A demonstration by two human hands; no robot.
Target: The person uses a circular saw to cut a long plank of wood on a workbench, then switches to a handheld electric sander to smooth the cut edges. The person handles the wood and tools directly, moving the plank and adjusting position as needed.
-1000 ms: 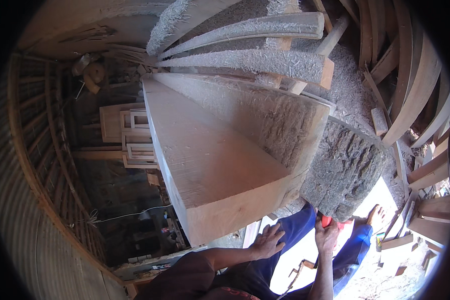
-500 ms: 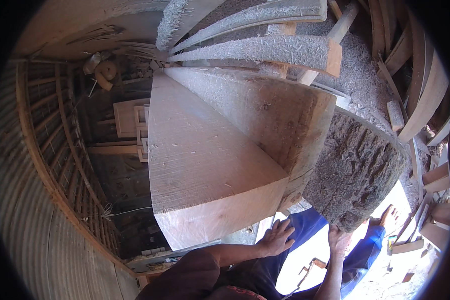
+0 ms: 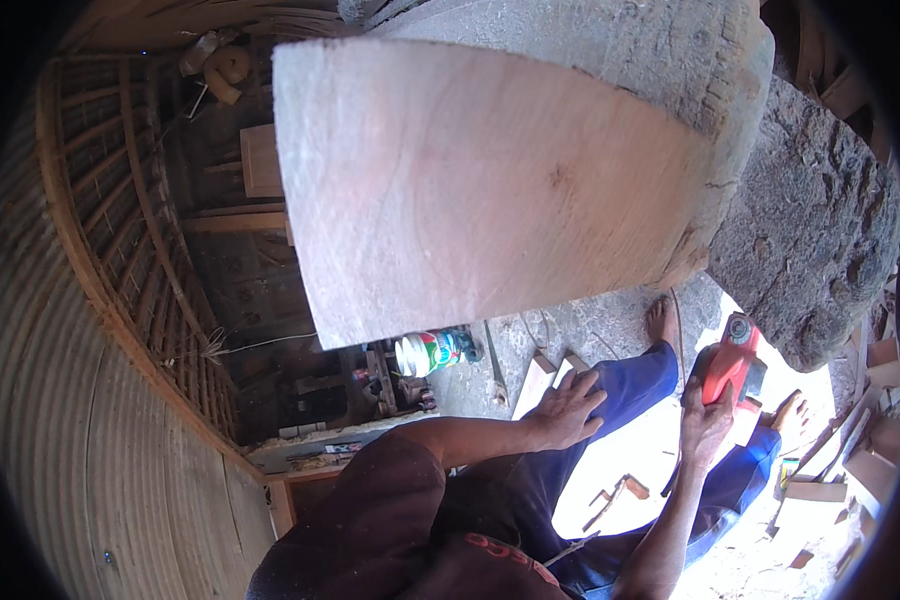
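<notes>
My left hand [image 3: 570, 408] lies open on the blue-trousered knee [image 3: 630, 392], fingers spread and nothing in them. Farther right, my right hand [image 3: 708, 425] is wrapped round the handle of a red power tool that looks like an electric planer [image 3: 732, 355]. It is held below the dark, rough-faced block [image 3: 805, 220]. Its underside cannot be made out. Above my hands juts the smooth cut end of a thick wooden beam [image 3: 470, 190], with a greyer timber face [image 3: 660, 50] behind it.
A white tub with a coloured label [image 3: 428, 354] stands beneath the beam's left side. Wood offcuts [image 3: 815, 490] lie at the lower right. Corrugated sheeting [image 3: 40, 400] and a wooden lattice [image 3: 120, 190] line the left. A bare foot [image 3: 662, 320] rests on the floor.
The view has shifted, so the beam's cut end now fills the upper middle. The red tool in my right hand, hidden before, has come into sight. My left hand stays on the knee.
</notes>
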